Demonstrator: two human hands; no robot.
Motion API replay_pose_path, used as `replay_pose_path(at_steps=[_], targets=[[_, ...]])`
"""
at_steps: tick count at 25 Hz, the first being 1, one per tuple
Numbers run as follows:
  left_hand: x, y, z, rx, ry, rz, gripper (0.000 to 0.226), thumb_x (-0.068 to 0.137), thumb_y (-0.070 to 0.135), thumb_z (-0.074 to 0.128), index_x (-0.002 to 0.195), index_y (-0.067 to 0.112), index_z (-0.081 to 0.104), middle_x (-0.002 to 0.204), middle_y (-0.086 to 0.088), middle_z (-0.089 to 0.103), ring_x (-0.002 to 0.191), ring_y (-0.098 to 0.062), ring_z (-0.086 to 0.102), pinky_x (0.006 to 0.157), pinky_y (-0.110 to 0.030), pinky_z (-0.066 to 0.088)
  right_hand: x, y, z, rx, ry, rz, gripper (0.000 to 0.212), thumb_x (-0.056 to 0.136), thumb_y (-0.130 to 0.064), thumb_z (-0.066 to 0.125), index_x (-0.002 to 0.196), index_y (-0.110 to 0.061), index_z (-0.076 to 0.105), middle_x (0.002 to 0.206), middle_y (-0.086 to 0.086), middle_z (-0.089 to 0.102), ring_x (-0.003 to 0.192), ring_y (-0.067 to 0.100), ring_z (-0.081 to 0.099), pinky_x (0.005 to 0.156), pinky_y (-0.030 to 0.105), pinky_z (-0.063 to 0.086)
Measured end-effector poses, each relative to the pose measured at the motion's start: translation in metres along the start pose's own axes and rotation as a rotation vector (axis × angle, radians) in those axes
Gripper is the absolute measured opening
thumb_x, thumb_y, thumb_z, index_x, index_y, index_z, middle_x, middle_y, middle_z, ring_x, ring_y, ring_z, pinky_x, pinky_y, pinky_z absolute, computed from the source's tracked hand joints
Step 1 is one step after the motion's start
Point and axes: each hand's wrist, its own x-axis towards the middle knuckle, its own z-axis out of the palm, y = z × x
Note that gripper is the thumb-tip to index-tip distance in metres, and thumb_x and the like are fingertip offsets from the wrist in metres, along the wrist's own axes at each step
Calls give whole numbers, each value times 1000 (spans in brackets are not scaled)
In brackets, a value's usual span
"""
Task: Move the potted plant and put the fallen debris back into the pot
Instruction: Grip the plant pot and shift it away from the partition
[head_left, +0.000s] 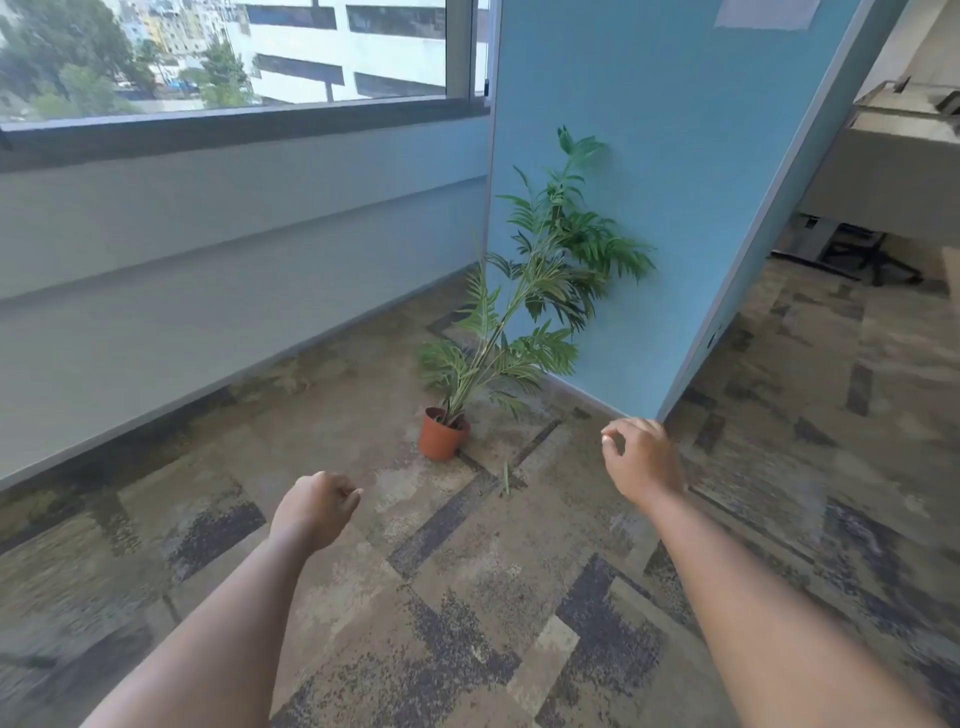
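A small terracotta pot (441, 434) stands on the carpet near the corner, holding a tall leafy green plant (540, 280) that leans right against the blue partition. A thin green leaf piece (506, 477) lies on the carpet just right of the pot. My left hand (311, 512) hovers below and left of the pot, fingers curled in with nothing in them. My right hand (641, 457) floats to the pot's right, fingers loosely curled and empty, thumb and forefinger nearly touching.
A blue partition wall (649, 182) rises behind the plant, its edge ending by my right hand. A grey wall under a window (208, 234) runs along the left. A desk and chair base (857, 249) sit far right. Patterned carpet (467, 597) covers the floor.
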Motion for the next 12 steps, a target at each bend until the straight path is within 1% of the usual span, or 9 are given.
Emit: replay_pose_path(at_steps=[2,4,8,10,12], targets=[[5,-12,9,-109,46,-105,22,90,28,65,75,15,74,72,-2,73,69,-22,68,64,-32,55,1,12,10,21,-45,91,16,90,-21,56,94,-19,71,105,2,70,105,22,55,74,28,42],[9,-21,20,-194,70,-218,18,89,25,67,76,16,75,71,0,74,70,-19,69,66,-32,57,4,29,29,22,-106,183,16,90,-22,56,95,-20,71,104,2,70,100,22,57,71,29,45],[41,-32,38,-325,109,-389,17,89,23,68,74,16,74,68,1,74,69,-17,70,66,-32,56,33,50,65,69,-185,247,16,90,-22,56,96,-19,71,102,2,71,91,22,61,68,27,48],[62,-32,46,-385,158,-469,17,89,23,69,75,14,74,68,-1,74,70,-20,71,69,-36,58,55,57,84,85,-234,269,16,91,-23,57,96,-19,71,100,2,72,88,21,62,67,27,49],[84,-24,51,-406,171,-511,16,89,23,69,79,11,76,70,-3,75,72,-22,72,71,-38,59,79,60,100,104,-277,277,15,91,-23,57,95,-20,72,97,1,73,85,20,63,68,27,52]])
